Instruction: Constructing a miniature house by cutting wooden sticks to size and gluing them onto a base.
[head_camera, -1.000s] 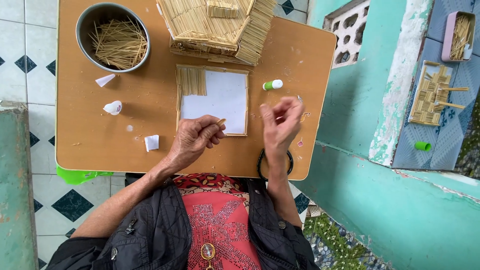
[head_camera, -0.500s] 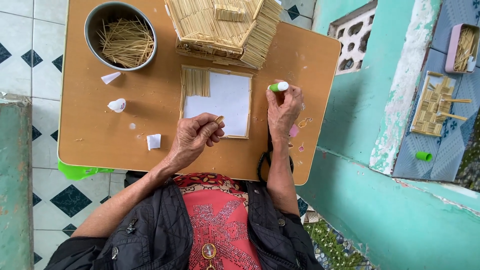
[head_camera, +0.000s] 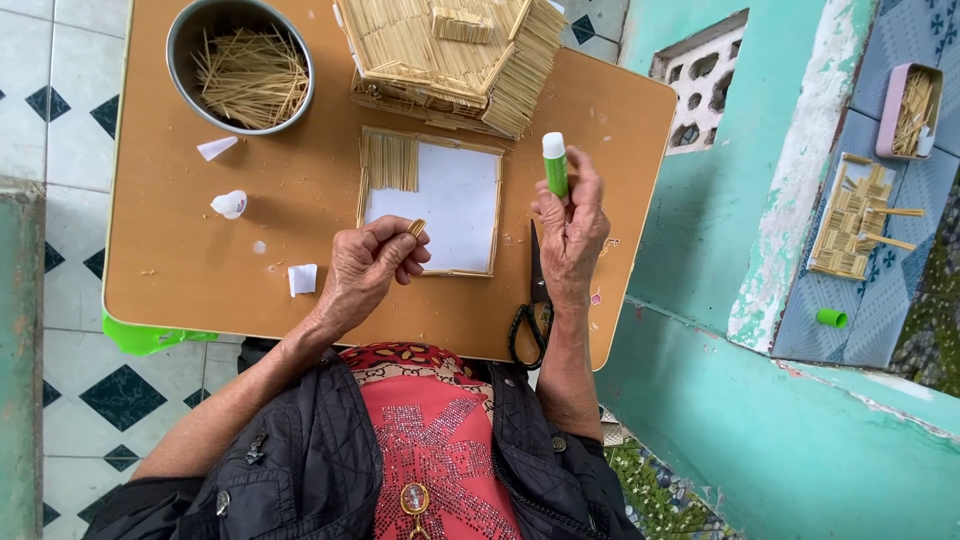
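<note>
Left hand: the left hand (head_camera: 368, 268) lay over the near part of the brown table (head_camera: 180, 270), fingers curled in, thumb and forefinger pinched on a small bundle of straw sticks (head_camera: 416, 227) at the near left corner of the white card.
Right hand: the right hand (head_camera: 570, 232) was closed round a green glue stick (head_camera: 555, 166), fingers wrapped about its lower half, just right of the card.
Glue stick: held nearly upright in the view, long axis running from the person toward the far edge, white end pointing away.
Stick bundle: short, tilted, its cut end showing toward the card.
Scissors: black-handled scissors (head_camera: 531, 310) lay under the right wrist at the near edge, blades pointing away, partly hidden by the hand.
White card: a white card (head_camera: 450, 205) framed with sticks lay flat between the hands, a patch of sticks already covering its far left corner.
Scraps: a white paper square (head_camera: 301, 279) lay left of the left hand; farther off lay a small white lump (head_camera: 229, 204) and a white paper cone (head_camera: 216, 148).
Bowl: a metal bowl (head_camera: 180, 50) of loose sticks stood at the far left corner.
Stick house: a roofed model of sticks (head_camera: 450, 50) stood just beyond the card, at the far edge.
</note>
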